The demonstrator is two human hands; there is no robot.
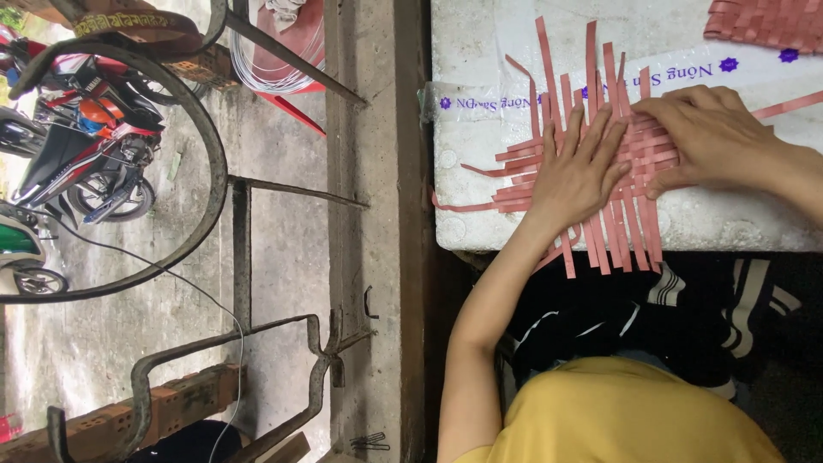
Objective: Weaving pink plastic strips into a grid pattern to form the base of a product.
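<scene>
A half-woven mat of flat pink strips (pixel 645 153) lies on a white foam board (pixel 480 51), with loose strip ends sticking out on all sides. My left hand (pixel 579 167) rests flat on the mat's left part, fingers spread and pressing the strips down. My right hand (pixel 707 137) lies palm down on the mat's right part, fingers curled over the weave. Neither hand lifts a strip clear of the board.
Another woven pink piece (pixel 767 21) sits at the board's far right corner. A concrete ledge (pixel 373 240) runs left of the board, beside curved metal railings (pixel 197 171). Parked motorbikes (pixel 81 146) stand beyond. Dark striped clothing (pixel 651 317) lies below the board.
</scene>
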